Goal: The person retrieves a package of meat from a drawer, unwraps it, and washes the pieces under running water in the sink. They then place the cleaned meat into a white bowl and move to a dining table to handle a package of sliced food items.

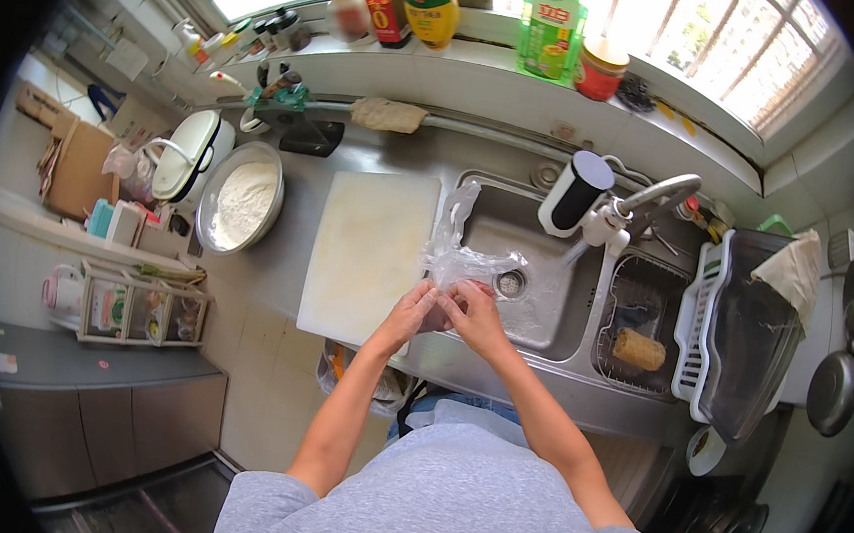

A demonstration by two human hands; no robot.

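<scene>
Both of my hands meet at the near left edge of the sink, fingertips pinching a clear plastic bag (451, 257). My left hand (410, 311) is beside the right edge of the white cutting board (372, 255). Close against it, my right hand (474, 313) reaches over the sink's near rim. Something reddish shows under the fingers, mostly hidden, perhaps inside the bag. The bag's upper part spreads over the left rim of the stainless steel sink (534, 326). Water runs from the faucet (608, 223) into the basin.
Left of the board stands a metal bowl of white flour (242, 198), near a knife holder (310, 136). To the right are a wire basket (645, 282) with a brown cylindrical scrubber (639, 350) and a white dish rack (698, 322). Bottles and jars line the windowsill (470, 69).
</scene>
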